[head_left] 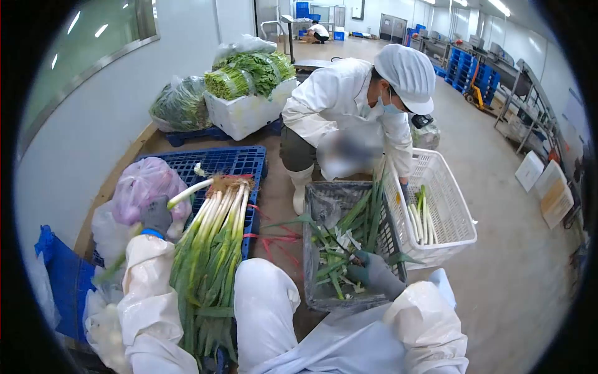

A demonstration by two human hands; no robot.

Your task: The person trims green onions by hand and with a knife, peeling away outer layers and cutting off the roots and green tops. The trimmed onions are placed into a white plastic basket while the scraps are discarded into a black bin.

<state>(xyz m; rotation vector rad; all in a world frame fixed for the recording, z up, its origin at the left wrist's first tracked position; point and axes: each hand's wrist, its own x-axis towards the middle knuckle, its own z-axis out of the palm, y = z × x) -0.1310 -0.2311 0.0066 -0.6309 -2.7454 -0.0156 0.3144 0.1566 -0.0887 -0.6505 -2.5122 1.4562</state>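
Note:
My left hand (157,215), in a grey glove, is closed around a leek (192,192) whose white root end points up and right. Beside it, a pile of untrimmed leeks (215,243) lies on a blue pallet (215,161), roots at the far end. My gloved right hand (377,274) is closed on a thin dark tool (336,240), seemingly a knife, above a dark crate (324,302). Cut green leaves (339,274) and scraps lie in that lined crate. Right of it, a white basket (458,209) holds several trimmed leeks (423,221).
A co-worker (349,100) in white bends over the crate, one gloved hand in the white basket. Plastic bags (149,187) sit left of the leeks. Red string (274,240) trails across the floor. Behind stands a white foam box (246,112) of bundled greens.

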